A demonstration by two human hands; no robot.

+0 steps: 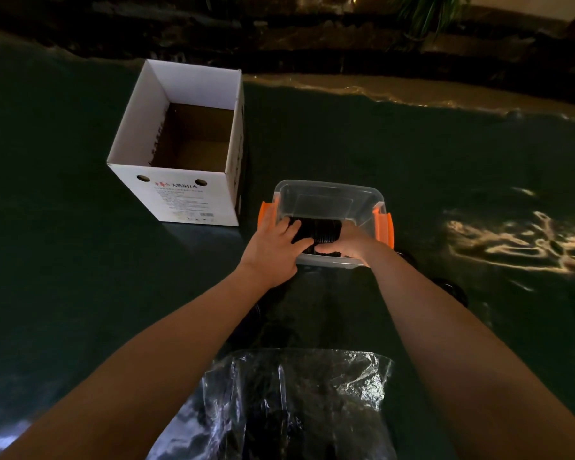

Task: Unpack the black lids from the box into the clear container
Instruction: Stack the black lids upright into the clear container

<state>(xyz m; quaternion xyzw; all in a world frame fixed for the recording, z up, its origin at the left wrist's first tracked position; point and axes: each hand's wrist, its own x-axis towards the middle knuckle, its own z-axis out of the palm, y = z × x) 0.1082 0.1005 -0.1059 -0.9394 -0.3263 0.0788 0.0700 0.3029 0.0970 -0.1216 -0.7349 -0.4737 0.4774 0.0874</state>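
A row of stacked black lids (322, 232) lies on its side in the near part of the clear container (329, 194), which has orange latches at both ends. My left hand (274, 250) grips the left end of the row, fingers curled over it. My right hand (349, 242) grips the right end. The white cardboard box (180, 194) stands open at the back left, and its inside looks bare.
A crinkled clear plastic bag (296, 403) with dark contents lies close to me between my forearms. Several loose black lids (450, 288) sit on the dark table to the right of my right forearm. Bright reflections mark the table at right.
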